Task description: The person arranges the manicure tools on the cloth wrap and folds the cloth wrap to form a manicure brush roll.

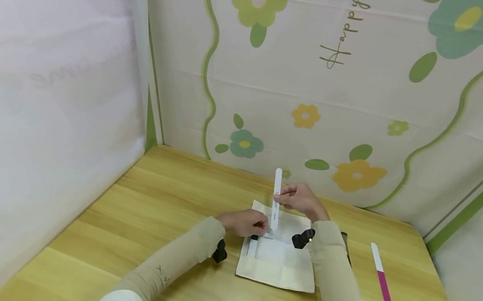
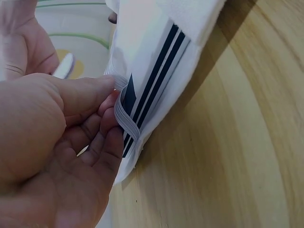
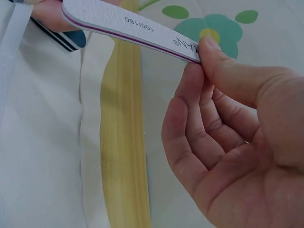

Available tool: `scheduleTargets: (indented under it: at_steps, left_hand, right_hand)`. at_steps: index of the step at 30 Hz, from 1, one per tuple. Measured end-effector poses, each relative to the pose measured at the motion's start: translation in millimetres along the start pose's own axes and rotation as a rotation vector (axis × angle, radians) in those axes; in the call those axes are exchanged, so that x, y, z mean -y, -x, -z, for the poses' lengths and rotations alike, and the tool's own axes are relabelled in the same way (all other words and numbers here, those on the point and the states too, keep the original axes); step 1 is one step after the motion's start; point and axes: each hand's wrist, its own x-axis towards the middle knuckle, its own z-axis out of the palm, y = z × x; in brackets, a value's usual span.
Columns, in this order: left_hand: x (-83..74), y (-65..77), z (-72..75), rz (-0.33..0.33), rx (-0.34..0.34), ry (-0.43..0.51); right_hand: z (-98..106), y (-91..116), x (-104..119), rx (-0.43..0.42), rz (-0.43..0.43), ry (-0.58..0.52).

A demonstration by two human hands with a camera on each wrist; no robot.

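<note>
A pale fabric case [image 1: 278, 274] lies spread on the wooden table in the head view. My left hand [image 1: 246, 223] is at its left side, thumb and fingers pinching a grey-white elastic band [image 2: 126, 111] lifted into a loop. Beneath that band lie flat items with dark stripes [image 2: 159, 76], partly tucked under a white flap. Between thumb and index finger, my right hand [image 1: 302, 199] pinches a white nail file [image 1: 278, 180] marked 100/180. The file is held nearly upright in the head view, its lower end over the case beside my left hand.
A white-and-magenta nail file [image 1: 381, 275] rests on the table [image 1: 197, 186] to the right. Something dark [image 1: 344, 237] shows partly behind my right forearm. A flower-printed curtain [image 1: 283, 72] hangs along the table's back edge, with pale curtains at both sides.
</note>
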Motion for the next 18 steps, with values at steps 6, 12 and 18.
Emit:
scheduleTargets:
  at_steps: [6, 12, 18]
  left_hand:
    - [-3.7, 1.0, 0.7, 0.008, -0.001, -0.003]
    - [-5.0, 2.0, 1.8, 0.008, 0.001, 0.011]
    - [-5.3, 2.6, 2.7, 0.021, -0.001, 0.021]
  right_hand:
    - [-3, -2, -16, -0.061, -0.024, -0.08]
    - [-14, -3, -31, -0.084, -0.072, -0.086]
    - [-20, -3, -42, -0.027, -0.087, -0.083]
